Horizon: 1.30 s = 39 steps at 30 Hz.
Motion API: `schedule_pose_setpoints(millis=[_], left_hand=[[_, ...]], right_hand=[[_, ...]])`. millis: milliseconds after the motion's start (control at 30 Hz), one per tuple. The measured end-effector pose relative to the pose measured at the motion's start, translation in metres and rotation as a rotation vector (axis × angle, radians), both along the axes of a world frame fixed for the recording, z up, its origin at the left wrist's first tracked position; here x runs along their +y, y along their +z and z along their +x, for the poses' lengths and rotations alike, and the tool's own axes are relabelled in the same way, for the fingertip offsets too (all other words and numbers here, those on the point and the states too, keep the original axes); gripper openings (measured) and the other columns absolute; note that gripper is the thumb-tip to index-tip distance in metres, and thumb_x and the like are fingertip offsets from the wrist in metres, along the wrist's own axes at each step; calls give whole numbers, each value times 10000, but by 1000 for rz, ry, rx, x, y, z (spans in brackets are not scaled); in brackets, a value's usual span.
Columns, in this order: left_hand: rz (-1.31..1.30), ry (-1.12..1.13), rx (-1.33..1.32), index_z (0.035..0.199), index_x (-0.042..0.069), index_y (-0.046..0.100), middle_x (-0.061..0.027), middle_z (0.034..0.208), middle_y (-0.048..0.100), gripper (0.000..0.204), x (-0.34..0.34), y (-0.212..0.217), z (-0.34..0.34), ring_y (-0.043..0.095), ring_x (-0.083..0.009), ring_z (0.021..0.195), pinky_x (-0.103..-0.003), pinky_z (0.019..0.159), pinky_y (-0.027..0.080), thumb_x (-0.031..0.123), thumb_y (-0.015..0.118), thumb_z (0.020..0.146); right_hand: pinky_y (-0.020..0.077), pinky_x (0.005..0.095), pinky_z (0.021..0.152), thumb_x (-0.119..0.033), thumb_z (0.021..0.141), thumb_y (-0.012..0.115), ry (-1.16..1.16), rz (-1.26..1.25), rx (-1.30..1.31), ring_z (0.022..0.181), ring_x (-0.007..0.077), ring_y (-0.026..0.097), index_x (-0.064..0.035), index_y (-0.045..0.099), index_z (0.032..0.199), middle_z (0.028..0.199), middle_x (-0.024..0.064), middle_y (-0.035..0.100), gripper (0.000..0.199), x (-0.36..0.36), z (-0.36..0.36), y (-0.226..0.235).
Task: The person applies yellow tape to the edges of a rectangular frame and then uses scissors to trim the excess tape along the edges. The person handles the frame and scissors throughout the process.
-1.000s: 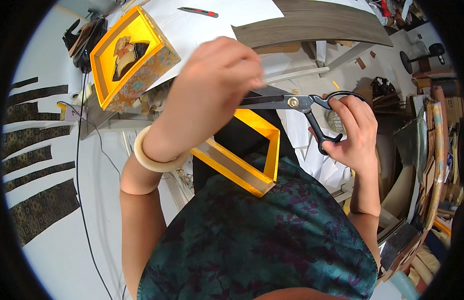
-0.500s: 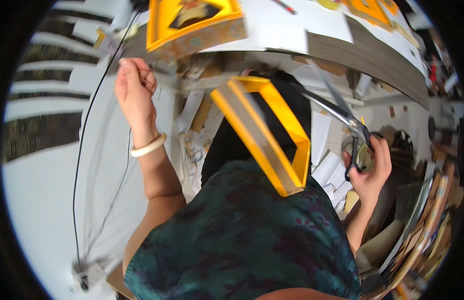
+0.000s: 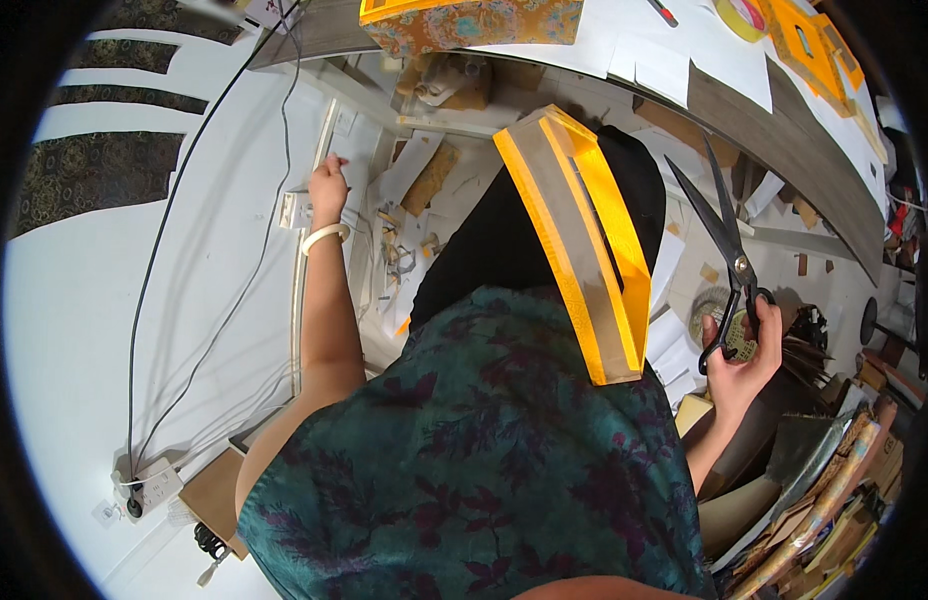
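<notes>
My right hand [image 3: 749, 355] grips the black handles of a large pair of scissors [image 3: 736, 255], its blades spread apart and pointing away from me. On my lap rests a yellow hollow frame [image 3: 584, 250] with slanted ends and a grey-brown strip along its outer side; neither hand touches it. My left hand [image 3: 329, 190], with a pale bangle [image 3: 326, 236] on the wrist, is held low by the white wall at the left, below the table's level. Its fingers are curled together, and whatever they may hold is too small to make out.
A patterned box [image 3: 474, 28] with yellow edging stands on the table [image 3: 814, 160]. Yellow pieces [image 3: 804, 55] and a tape roll [image 3: 741, 18] lie further right. Paper scraps [image 3: 424, 165] litter the floor. Black cables [image 3: 184, 200] hang at left; boards and rolls [image 3: 824, 500] crowd the lower right.
My left hand has moved right and lower, down beside the wall. The view has shifted, so the table sits higher. The scissors stay in my right hand, now pointing more steeply away.
</notes>
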<state>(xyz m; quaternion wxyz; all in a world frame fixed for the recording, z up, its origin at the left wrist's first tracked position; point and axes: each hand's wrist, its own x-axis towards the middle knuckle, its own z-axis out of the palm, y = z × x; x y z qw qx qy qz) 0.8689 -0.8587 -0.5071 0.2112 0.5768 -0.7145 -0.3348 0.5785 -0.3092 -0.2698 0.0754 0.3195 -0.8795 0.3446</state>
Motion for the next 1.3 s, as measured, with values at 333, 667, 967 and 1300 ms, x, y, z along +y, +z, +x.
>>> schedule_pose_setpoints(millis=[333, 667, 967, 1300], left_hand=[[76, 209, -41, 1145, -7, 715, -131, 1002, 740, 324, -10, -4, 14, 660, -175, 922, -303, 859, 496, 207, 730, 902], [1093, -899, 977, 1290, -56, 519, -214, 1174, 645, 696, 170, 173, -112, 648, -312, 1037, -397, 850, 558, 569, 466, 988], [1008, -923, 850, 1197, -51, 589, -143, 1078, 695, 327, 250, 246, -172, 707, -212, 936, -299, 762, 616, 128, 677, 937], [1101, -1020, 939, 1290, -91, 487, -197, 1243, 608, 338, 284, 273, -215, 661, -291, 1089, -386, 867, 616, 42, 548, 985]], right_hand=[[461, 304, 705, -115, 662, 863, -20, -10, -30, 770, 211, 542, 50, 590, 1117, 914, 98, 541, 556, 10, 3, -15], [422, 252, 640, -139, 654, 888, -41, -25, -105, 726, 143, 505, 22, 609, 1103, 882, 65, 557, 553, 7, 1, -15], [394, 198, 670, -80, 695, 844, -132, -304, -451, 744, 58, 478, 3, 633, 1139, 857, -28, 566, 498, 34, 11, -12], [389, 193, 651, -95, 675, 846, -282, -289, -266, 755, 47, 511, 7, 662, 1089, 856, -26, 591, 464, 92, 25, 37]])
